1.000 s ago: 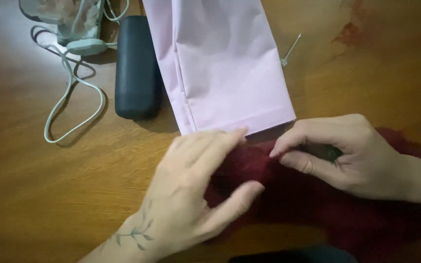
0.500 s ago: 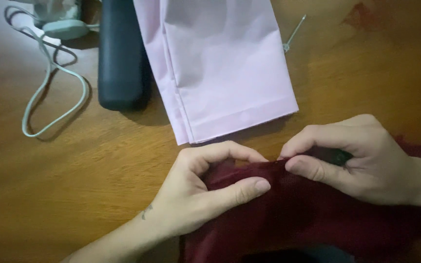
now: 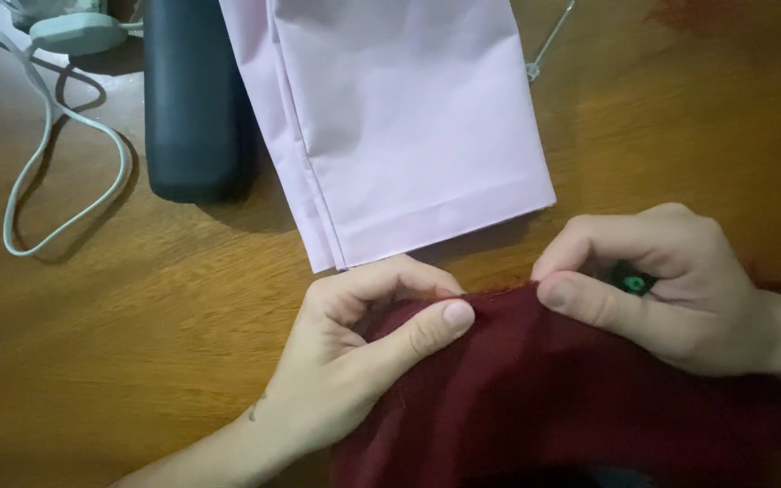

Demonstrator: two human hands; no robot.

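Head view: left hand (image 3: 354, 361) and right hand (image 3: 662, 289) pinch the maroon cloth (image 3: 571, 398) edge below the pink cloth (image 3: 399, 126); loosened pinches could undo the fold.

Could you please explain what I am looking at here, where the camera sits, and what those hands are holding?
There is no machine: a person works with bare hands, and a camera worn on their head looks down at a wooden table. The left hand and the right hand each pinch the top edge of a dark red cloth between thumb and fingers. Something small and green shows inside the right hand; I cannot tell what. Beyond them lie a folded pale pink fabric, a dark cylindrical object on its side, a pale cable and a thin pin.
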